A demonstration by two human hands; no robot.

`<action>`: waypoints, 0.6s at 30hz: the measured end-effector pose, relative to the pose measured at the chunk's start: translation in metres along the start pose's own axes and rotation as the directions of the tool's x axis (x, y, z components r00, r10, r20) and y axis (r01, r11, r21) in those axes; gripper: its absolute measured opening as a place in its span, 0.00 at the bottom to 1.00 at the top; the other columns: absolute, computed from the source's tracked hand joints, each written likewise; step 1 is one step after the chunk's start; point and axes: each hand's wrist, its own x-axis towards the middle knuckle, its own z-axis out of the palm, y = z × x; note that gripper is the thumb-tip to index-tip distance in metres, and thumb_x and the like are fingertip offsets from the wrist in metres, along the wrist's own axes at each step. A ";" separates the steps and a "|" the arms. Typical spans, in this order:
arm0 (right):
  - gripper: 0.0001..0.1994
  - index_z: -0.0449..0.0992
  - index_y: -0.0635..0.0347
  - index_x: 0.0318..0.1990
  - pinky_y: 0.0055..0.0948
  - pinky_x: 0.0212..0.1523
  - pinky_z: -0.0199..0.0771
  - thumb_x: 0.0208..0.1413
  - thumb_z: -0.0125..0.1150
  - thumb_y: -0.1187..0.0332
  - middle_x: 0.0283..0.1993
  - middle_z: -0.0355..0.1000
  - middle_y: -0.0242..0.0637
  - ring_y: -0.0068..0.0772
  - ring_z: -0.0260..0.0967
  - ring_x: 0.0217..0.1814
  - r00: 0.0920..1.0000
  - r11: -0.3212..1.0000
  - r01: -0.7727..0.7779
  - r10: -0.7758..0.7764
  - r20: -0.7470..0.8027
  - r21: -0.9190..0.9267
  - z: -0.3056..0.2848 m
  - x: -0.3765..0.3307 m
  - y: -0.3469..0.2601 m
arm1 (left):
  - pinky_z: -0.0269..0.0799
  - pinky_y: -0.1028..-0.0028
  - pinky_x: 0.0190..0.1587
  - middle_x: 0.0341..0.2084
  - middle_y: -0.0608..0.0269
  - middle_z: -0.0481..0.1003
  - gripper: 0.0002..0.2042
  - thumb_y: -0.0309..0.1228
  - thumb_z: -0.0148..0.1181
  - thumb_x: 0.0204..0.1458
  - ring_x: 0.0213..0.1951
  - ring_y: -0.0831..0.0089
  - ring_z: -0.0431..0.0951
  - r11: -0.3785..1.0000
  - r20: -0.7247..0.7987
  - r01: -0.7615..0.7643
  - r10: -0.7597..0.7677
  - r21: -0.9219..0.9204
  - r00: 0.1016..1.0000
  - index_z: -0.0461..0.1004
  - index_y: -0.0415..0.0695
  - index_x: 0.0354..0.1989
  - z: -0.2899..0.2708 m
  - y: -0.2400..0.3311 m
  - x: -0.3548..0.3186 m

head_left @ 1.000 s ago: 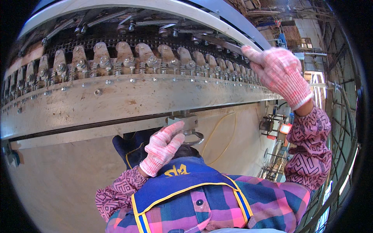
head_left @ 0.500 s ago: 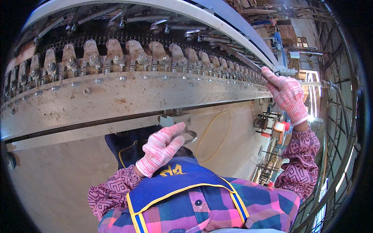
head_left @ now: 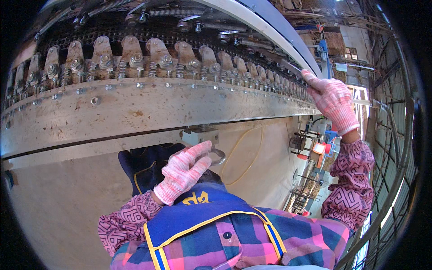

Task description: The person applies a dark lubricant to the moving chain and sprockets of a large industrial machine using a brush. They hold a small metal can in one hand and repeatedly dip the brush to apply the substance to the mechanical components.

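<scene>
Both of my hands wear pink-and-white knitted gloves. My left hand [head_left: 182,173] is held in front of my blue apron [head_left: 207,202], fingers stretched out and slightly apart, with nothing in it. A metal ring [head_left: 218,157] shows just past its fingertips, below a small metal block [head_left: 200,136] under the machine's beam. Raised to the far right, my right hand [head_left: 334,102] has its index finger stretched toward the end of the long machine [head_left: 135,105]. It holds nothing that I can see; whether the fingertip touches the machine I cannot tell.
Along the beam runs a row of metal brackets [head_left: 130,51] with bolts and springs, a chain behind them. A pale curved cover edge [head_left: 270,29] arches above. A yellow cable [head_left: 229,157] lies on the floor. An orange-and-white device [head_left: 320,149] stands at right.
The machine has shifted slightly left in view and the floor at right shows a little more. Both hands keep nearly the same pose.
</scene>
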 end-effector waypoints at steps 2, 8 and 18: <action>0.21 0.73 0.25 0.64 0.48 0.38 0.79 0.64 0.60 0.56 0.36 0.79 0.43 0.49 0.79 0.39 0.996 0.998 -0.052 0.053 0.072 -0.023 -0.020 -0.001 -0.009 | 0.78 0.71 0.43 0.40 0.53 0.82 0.19 0.31 0.65 0.59 0.38 0.70 0.82 0.998 -0.011 -0.028 0.028 0.050 1.000 0.77 0.40 0.59 -0.006 -0.003 0.002; 0.19 0.78 0.38 0.60 0.49 0.32 0.75 0.62 0.61 0.61 0.30 0.76 0.47 0.51 0.78 0.33 0.998 0.987 0.059 -0.062 -0.011 -0.152 -0.023 0.019 -0.042 | 0.78 0.72 0.44 0.41 0.53 0.82 0.19 0.31 0.65 0.59 0.40 0.69 0.82 1.000 -0.003 -0.024 0.024 -0.011 1.000 0.77 0.39 0.58 0.000 -0.004 0.001; 0.09 0.79 0.51 0.42 0.45 0.26 0.76 0.56 0.57 0.67 0.26 0.74 0.39 0.44 0.77 0.29 0.915 0.875 0.267 -0.362 -0.179 -0.404 -0.037 0.036 -0.059 | 0.76 0.73 0.49 0.42 0.58 0.82 0.18 0.27 0.63 0.60 0.44 0.74 0.81 0.997 -0.031 -0.003 0.001 -0.078 1.000 0.77 0.41 0.59 -0.007 0.012 0.002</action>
